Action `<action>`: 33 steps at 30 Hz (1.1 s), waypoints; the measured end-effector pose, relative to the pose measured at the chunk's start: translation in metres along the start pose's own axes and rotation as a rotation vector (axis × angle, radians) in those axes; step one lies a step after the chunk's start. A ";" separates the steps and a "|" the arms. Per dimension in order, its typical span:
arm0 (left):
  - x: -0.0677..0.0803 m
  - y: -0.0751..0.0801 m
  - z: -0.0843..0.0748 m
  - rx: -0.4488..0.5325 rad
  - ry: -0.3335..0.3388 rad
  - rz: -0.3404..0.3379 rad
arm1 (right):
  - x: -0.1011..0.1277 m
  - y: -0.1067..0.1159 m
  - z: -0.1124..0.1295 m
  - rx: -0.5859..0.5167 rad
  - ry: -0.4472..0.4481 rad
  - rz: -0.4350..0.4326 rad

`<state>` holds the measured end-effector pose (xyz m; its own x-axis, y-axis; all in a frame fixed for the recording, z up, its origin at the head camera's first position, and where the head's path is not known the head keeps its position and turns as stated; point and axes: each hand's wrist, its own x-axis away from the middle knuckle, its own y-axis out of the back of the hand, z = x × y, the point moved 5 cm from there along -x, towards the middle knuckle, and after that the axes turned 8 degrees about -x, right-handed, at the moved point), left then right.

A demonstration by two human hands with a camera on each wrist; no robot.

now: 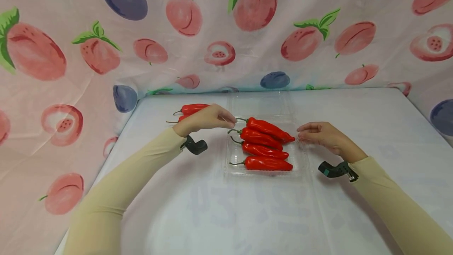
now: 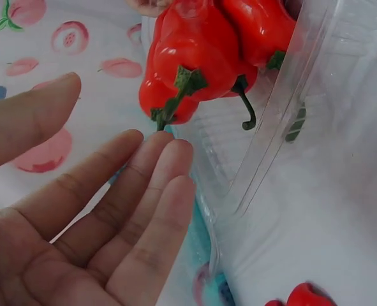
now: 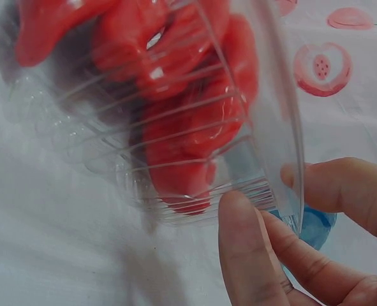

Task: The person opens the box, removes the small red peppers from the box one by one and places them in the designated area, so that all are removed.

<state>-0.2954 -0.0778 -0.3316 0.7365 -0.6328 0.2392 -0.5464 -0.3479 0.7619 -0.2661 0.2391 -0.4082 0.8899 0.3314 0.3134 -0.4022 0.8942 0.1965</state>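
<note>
A clear plastic tray [image 1: 265, 174] at the table's middle holds several red peppers [image 1: 263, 145] lying side by side, stems to the left. My left hand [image 1: 231, 120] reaches to the tray's left rim with straight fingers; the fingertips [image 2: 166, 153] sit just below a pepper's green stem [image 2: 175, 95] and hold nothing. At the tray's right edge my right hand [image 1: 301, 133] pinches the rim [image 3: 284, 115] between thumb [image 3: 245, 248] and a finger [image 3: 341, 185]. The peppers [image 3: 182, 108] show through the clear wall.
Two more red peppers [image 1: 191, 108] lie on the white table [image 1: 226, 215] behind my left hand. The tray's clear lid [image 1: 260, 103] lies open at the back. A fruit-print cloth [image 1: 226, 30] hangs behind and to the left.
</note>
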 end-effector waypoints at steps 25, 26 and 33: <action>-0.034 -0.021 -0.006 -0.103 0.116 0.097 | -0.002 0.001 -0.002 -0.011 0.001 0.002; -0.035 -0.022 -0.006 -0.106 0.119 0.101 | -0.002 0.001 -0.001 -0.009 0.001 0.002; -0.039 -0.027 -0.007 -0.112 0.132 0.128 | -0.001 0.000 -0.001 0.004 0.000 -0.001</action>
<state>-0.3066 -0.0386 -0.3569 0.7140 -0.5680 0.4094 -0.5963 -0.1868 0.7807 -0.2667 0.2391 -0.4089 0.8902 0.3305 0.3136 -0.4022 0.8934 0.2003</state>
